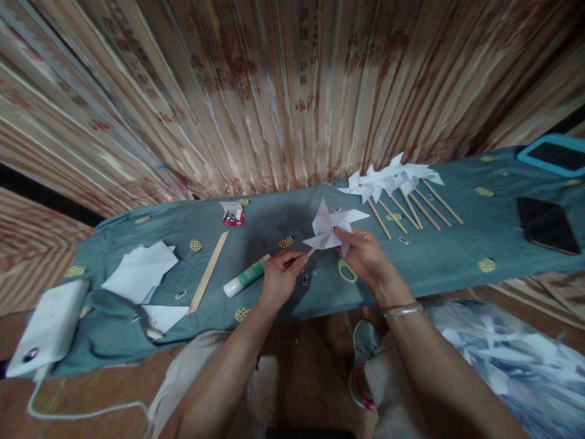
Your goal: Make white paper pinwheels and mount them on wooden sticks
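A white paper pinwheel [323,224] is held up over the middle of the table between both hands. My left hand [284,274] pinches its thin wooden stick [311,252] just below the paper. My right hand [365,256] is closed on the pinwheel, thumb pressed near its centre, where a small dark pin shows. Just beneath the left hand lies a glue stick [247,277] with a green label. Below the right hand, the pale green handle of scissors [347,271] pokes out; the rest of them is hidden.
Several finished pinwheels [395,180] lie in a row at the back right. Left are bare wooden sticks [208,274], an open red box [233,214] of small metal pins, paper sheets [139,271] and a white device [50,326]. A phone [546,224] and blue-framed tablet [555,154] lie right.
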The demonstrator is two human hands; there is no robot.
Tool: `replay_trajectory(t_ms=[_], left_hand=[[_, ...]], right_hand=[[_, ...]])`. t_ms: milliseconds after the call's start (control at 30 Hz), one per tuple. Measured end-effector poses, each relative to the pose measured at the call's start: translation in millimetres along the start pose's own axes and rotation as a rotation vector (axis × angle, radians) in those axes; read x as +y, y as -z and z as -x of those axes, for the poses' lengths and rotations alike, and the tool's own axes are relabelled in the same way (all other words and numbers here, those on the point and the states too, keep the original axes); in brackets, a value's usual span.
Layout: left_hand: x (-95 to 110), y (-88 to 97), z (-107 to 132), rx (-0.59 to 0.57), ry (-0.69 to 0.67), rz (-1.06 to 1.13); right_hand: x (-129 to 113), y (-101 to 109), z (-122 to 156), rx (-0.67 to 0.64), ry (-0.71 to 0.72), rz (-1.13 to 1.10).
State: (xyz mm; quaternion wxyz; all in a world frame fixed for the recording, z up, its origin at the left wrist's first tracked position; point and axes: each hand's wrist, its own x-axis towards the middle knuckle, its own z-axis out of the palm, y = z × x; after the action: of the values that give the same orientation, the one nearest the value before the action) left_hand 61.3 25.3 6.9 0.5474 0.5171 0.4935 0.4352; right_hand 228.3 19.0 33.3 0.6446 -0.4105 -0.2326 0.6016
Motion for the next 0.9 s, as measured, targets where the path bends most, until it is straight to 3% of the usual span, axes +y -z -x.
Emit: replay_trajectory(t_ms=[333, 467, 700, 800, 900], left_hand=[[10, 10.4, -6, 0.073, -0.181, -0.191], [0, 12.8, -9, 0.011, -0.163, -0.225], [-6, 16.9, -13, -0.065, -0.320, -0.529], [-2, 15.2, -12, -0.048, -0.326, -0.486], [1, 11.5, -11, 0.025, -0.301, -0.297]], right_hand=[[3, 3, 3, -0.017, -0.008, 0.017], [2, 6, 3, -0.017, -0.003, 0.016], [1, 5, 5, -0.002, 0.005, 0.074], [1, 4, 7, -0.008, 0.002, 0.093], [4, 1, 10, -0.038, -0.011, 0.097]])
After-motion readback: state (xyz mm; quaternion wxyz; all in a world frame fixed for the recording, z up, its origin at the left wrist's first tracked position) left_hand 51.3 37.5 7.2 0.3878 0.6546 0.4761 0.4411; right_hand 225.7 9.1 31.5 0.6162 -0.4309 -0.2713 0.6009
